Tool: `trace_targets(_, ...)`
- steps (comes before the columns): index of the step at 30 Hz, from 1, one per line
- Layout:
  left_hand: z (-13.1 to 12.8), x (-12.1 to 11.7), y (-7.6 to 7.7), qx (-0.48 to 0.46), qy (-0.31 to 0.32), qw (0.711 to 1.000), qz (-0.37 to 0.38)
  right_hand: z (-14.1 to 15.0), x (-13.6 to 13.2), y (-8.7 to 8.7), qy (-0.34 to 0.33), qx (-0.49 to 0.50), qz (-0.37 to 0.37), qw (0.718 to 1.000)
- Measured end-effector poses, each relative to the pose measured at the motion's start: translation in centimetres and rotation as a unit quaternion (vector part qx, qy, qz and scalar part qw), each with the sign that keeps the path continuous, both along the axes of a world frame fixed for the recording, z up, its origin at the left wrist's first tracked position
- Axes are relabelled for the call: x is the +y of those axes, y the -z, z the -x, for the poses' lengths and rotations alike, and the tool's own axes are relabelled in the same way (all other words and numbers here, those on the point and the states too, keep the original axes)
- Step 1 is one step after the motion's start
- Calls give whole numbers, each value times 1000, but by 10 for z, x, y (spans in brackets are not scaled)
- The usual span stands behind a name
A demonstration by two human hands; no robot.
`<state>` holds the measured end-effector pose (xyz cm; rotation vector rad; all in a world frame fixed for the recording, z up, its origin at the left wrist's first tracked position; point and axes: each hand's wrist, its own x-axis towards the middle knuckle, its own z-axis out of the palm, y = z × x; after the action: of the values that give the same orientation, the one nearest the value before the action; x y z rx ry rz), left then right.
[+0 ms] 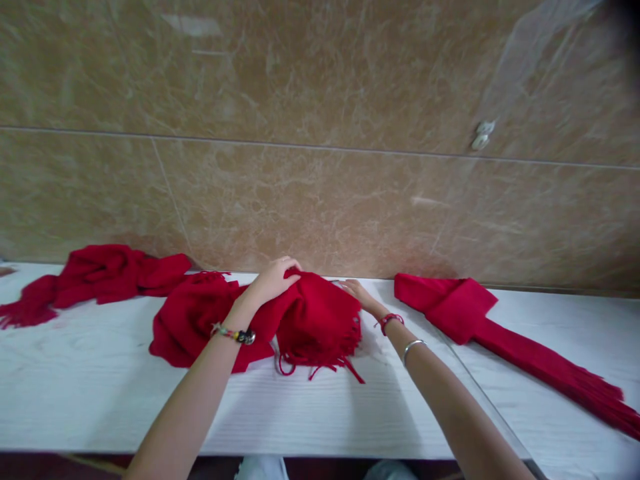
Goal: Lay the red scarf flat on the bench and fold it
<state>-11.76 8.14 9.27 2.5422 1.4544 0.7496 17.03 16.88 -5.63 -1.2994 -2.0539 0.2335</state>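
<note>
A crumpled red fringed scarf [320, 310] lies on the white tabletop in front of me, its tassels hanging toward the near edge. My left hand [275, 280] grips the scarf's upper part, thumb on the near side and fingers curled over the far side. At the right edge of the same scarf is my right hand [357, 292], closed on the cloth there; its fingertips are partly hidden behind the fabric. Further left, the bunched red cloth [190, 323] runs under my left forearm, and I cannot tell whether it is all one scarf.
Another crumpled red scarf [107, 273] lies at the far left against the wall. On the right is a folded red scarf [465, 310] with a long fringed tail. A brown marbled wall [310, 200] borders the white table [300, 420]; a small white fitting [483, 135] sticks to it.
</note>
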Motion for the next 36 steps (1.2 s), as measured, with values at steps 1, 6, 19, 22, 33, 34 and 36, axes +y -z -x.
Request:
trace_targets(1,1,6,12,40,-26,999,24,2,4,2,2,7,4,1000)
trace_targets(6,14,20,86,82,-99,991,45,9,13,13,12,41,25,999)
trace_targets(19,21,12,97,78,-104,991,4,14,5,20,38,116,52,991)
trace_targets(22,20,10,99,88,-98,991,7,14,3,16,39,138,60,988)
trace_targets(33,22,14,104,96,-89,991,22,6,10,7,59,204,170,962)
trace_targets(34,22,14,105,97,-91,991,24,5,12,5,60,208,179,960)
trace_targets(36,23,14,104,98,-93,990,27,5,15,3,58,216,194,955)
